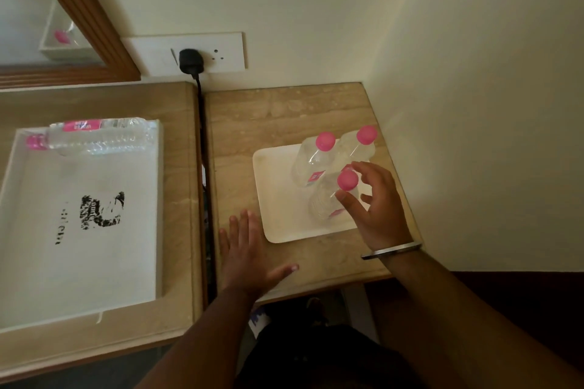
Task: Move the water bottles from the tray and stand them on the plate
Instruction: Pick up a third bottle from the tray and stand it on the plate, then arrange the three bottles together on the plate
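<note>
A white square plate [278, 224] lies on the small right-hand table. Three clear water bottles with pink caps stand upright on it: one at the back left [311, 161], one at the back right [360, 145] and one at the front [325, 202]. My right hand [376, 208] hovers at the front bottle's cap, fingers spread, thumb touching its neck, not closed around it. My left hand [249, 249] rests flat on the table beside the plate's left edge. On the left table a white tray [79, 262] holds two bottles [101, 136] lying on their sides along its far wall.
A wall socket panel with a black plug [189, 61] and cable sits behind the gap between the two tables. A wood-framed mirror [79, 19] hangs at the upper left. The wall runs close along the right table's right edge.
</note>
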The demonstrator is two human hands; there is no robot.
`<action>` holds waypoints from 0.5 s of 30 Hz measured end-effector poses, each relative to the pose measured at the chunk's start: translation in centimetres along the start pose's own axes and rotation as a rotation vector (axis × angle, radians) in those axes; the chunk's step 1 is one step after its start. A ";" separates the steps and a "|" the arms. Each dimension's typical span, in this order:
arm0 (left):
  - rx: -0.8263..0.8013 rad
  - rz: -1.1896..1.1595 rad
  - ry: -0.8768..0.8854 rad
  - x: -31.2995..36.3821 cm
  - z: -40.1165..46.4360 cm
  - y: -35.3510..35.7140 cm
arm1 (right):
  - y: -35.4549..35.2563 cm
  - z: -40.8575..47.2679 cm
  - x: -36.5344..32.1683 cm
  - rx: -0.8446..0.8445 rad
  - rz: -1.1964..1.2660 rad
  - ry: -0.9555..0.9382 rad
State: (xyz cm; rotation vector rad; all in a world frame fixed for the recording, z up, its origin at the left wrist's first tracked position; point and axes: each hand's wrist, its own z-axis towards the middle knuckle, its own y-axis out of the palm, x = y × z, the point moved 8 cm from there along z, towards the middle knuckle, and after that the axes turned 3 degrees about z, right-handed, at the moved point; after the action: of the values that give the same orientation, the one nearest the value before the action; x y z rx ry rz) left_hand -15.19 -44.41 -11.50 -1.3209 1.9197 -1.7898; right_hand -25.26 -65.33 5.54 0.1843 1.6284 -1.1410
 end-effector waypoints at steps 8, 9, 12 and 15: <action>0.355 -0.163 0.036 4.2 4.6 -13.5 | -5.6 1.8 0.7 0.073 0.021 -0.013; 0.367 -0.169 0.073 5.4 5.6 -15.1 | -5.9 2.8 0.8 0.059 -0.001 -0.018; 0.346 -0.166 0.212 9.6 7.9 -18.1 | -5.5 6.0 0.8 -0.067 -0.097 -0.040; 0.239 -0.099 0.313 13.3 9.6 -18.2 | -3.8 8.0 0.1 -0.223 -0.121 -0.078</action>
State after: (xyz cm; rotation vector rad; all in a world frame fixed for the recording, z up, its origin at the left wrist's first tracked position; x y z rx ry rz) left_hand -8.10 -58.01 7.66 -1.1270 1.7316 -2.3087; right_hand -22.31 -73.29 8.03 -0.1030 1.7008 -1.0343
